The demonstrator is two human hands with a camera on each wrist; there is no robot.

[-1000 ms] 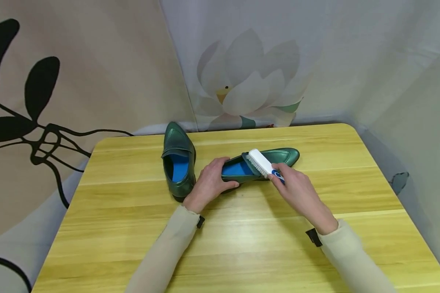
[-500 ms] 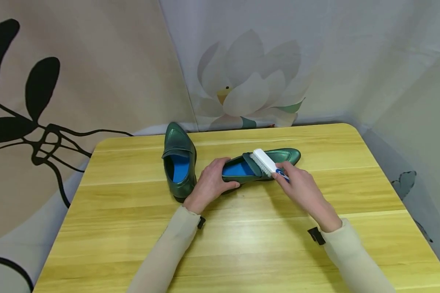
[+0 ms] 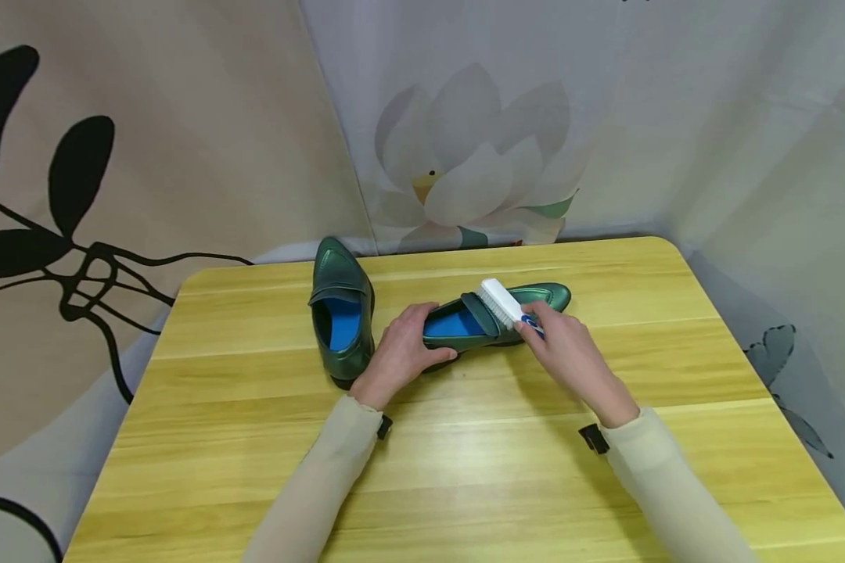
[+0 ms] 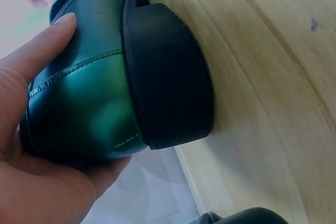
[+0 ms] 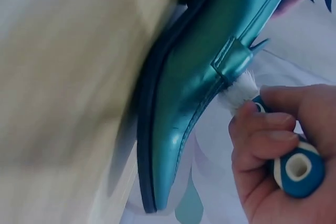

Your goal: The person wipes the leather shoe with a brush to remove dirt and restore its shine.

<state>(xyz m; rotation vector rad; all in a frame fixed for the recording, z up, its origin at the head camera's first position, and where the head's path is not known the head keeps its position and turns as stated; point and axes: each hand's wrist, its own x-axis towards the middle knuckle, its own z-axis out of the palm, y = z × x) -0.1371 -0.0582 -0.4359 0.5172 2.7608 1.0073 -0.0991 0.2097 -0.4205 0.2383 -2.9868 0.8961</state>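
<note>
A green loafer with a blue insole lies on the table, its pointed toe to the right. My left hand grips it round the heel, thumb on the near side. In the left wrist view the thick black heel block shows beside the fingers. My right hand holds a white scrubbing brush by its blue-and-white handle. The brush's white bristles meet the loafer's upper just ahead of the strap, as the right wrist view shows.
A second green loafer stands left of my left hand, toe pointing away. The wooden table ends at a back edge near a printed curtain with flower and leaf patterns.
The brush shifted slightly toward the toe, then a little back and away from me across the upper. My left hand keeps its grip on the heel; the second loafer stays put.
</note>
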